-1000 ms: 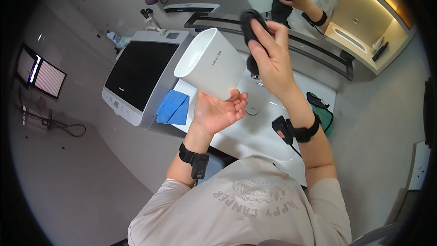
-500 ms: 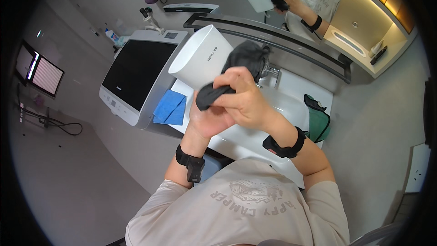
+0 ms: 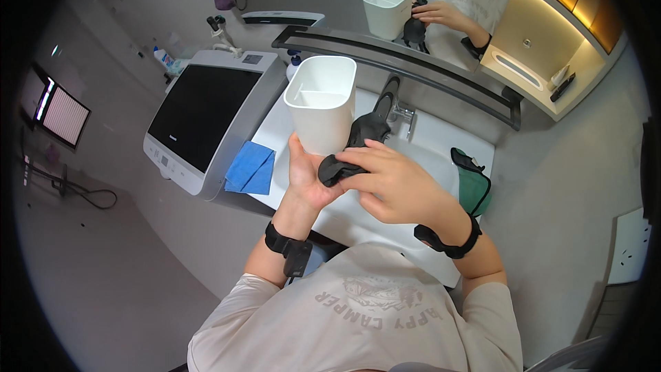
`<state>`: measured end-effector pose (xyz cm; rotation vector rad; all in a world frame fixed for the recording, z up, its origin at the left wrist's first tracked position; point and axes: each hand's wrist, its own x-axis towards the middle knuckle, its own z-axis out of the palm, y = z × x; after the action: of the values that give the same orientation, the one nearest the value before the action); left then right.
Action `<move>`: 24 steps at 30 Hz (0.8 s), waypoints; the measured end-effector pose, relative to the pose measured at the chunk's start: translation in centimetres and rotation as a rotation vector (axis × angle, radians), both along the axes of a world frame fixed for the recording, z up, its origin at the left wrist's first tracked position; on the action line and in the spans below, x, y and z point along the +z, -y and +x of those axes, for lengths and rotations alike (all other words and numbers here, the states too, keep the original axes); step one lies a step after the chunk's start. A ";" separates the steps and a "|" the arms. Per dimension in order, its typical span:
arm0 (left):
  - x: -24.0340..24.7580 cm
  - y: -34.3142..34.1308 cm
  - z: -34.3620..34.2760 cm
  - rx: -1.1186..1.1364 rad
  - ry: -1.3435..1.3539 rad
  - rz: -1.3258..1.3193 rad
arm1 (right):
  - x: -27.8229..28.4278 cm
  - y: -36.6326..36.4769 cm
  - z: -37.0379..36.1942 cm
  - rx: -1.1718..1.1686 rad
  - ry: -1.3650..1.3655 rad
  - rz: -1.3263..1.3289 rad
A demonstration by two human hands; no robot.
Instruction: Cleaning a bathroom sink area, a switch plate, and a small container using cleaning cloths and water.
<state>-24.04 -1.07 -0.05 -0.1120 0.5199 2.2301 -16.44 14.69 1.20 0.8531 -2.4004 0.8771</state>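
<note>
A white container (image 3: 322,114), with a divider inside, stands nearly upright above the left side of the sink. My left hand (image 3: 311,178) supports it low down, thumb on its side; the other fingers are mostly hidden. My right hand (image 3: 396,182) grips a black cloth (image 3: 368,129) between thumb and fingers, close to the container's lower right side. Part of the cloth stretches away from me toward the faucet (image 3: 405,120). One folded end pokes out at my right fingertips, over my left palm.
Below my hands is a white sink (image 3: 420,165). A folded blue cloth (image 3: 250,167) lies at its left edge, a green black-edged cloth (image 3: 474,189) at its right. Left stands a white washing machine (image 3: 206,114) with a dark lid. A dark rail (image 3: 406,69) runs below the mirror.
The white container has tipped from a leftward lean to nearly upright, its opening now showing the divider. My right hand has moved slightly down and right with the black cloth.
</note>
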 end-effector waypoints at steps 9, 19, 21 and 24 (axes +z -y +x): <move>-0.6 -1.1 0.4 -0.345 -0.154 -0.101 | 3.5 -5.2 -4.1 -0.110 0.288 -0.420; -3.2 -0.4 -0.7 -0.194 -0.091 -0.270 | 1.8 -5.0 -4.6 -0.505 0.259 -0.731; -3.7 -0.4 0.1 0.048 -0.321 -0.395 | 1.2 -6.5 -5.2 -0.563 0.278 -0.753; -3.2 -0.3 0.4 0.423 -0.711 -0.475 | 1.1 -7.2 -5.1 -0.626 0.331 -0.844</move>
<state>-23.60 -0.78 -3.23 0.3759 1.5271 2.4749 -21.55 21.87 2.26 -0.3617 -1.9925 1.6200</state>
